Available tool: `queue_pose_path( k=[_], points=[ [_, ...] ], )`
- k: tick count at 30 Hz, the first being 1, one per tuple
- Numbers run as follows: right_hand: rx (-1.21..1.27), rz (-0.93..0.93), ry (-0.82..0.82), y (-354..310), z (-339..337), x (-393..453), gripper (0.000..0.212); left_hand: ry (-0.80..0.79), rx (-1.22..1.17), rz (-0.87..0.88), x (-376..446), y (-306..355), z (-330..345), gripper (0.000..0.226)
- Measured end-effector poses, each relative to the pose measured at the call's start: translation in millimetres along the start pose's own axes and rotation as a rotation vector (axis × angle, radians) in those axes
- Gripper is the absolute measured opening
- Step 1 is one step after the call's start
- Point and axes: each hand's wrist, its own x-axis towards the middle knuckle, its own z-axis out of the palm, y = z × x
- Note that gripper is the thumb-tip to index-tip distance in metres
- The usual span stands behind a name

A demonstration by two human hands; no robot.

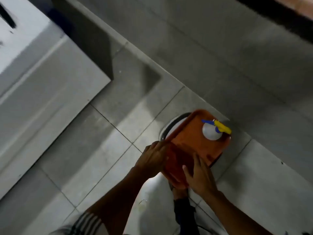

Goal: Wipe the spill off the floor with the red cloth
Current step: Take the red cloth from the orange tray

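Hands meet at the near end of an orange tray (191, 141), where the red cloth (176, 160) lies folded flat, darker than the plastic under it. The left hand (154, 160) rests on the cloth's left edge with fingers spread over it, and the right hand (198, 177) lies at its near right corner with fingers laid flat; whether either grip has actually closed on the fabric I cannot tell, as the picture is blurred and the fingertips merge with the cloth. Beyond the hands, at the tray's far end, stands a white spray bottle (211, 132) with a blue and yellow trigger head. The tray seems to sit on a round white thing with a dark rim (171, 126), which shows only at its left edge. Grey tiled floor (105, 150) spreads to the left of the hands; no spill can be made out on it from here. As a judgement, the cloth should be light, soft and limp, apt to unfold and droop once lifted, so a pinch at a folded edge, or a gathered handful at the middle, would keep it bunched for wiping. Lifting it carelessly might nudge the tray and tip the bottle.
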Motion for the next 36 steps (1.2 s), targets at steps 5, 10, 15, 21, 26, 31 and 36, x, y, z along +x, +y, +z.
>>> queue_pose_path(
  k=[5, 10, 15, 21, 26, 31, 36],
  points=[
    [0.024, -0.049, 0.039, 32.0, 31.5, 41.1, 0.071, -0.081, 0.101, 0.029, 62.7, -6.8, 55.9, 0.065],
    [0.261, -0.064, 0.082, 44.9, 37.2, 49.0, 0.133, -0.114, 0.286, 0.012, 92.2, -8.3, 77.3, 0.081],
    [0.129, -0.028, 0.055, 55.3, 47.9, 61.6, 0.063, -0.069, 0.297, 0.039, 99.7, -14.3, 82.7, 0.073],
    [0.167, 0.002, 0.057, 44.7, 51.9, 44.9, 0.021, 0.159, 0.098, 0.047, 60.4, -28.0, 77.1, 0.044],
    [0.199, -0.194, 0.099, 20.0, 73.3, -28.9, 0.024, 0.395, -0.003, 0.032, -25.6, -65.8, 80.8, 0.037],
    [0.169, -0.283, 0.065, -13.3, 133.4, -56.2, 0.022, 0.447, -0.064, -0.086, -108.0, -117.0, 110.4, 0.047],
    [0.100, -0.292, -0.040, -34.1, 222.9, -51.2, 0.025, 0.424, -0.213, -0.273, -153.2, -165.4, 177.4, 0.043]
  ],
)
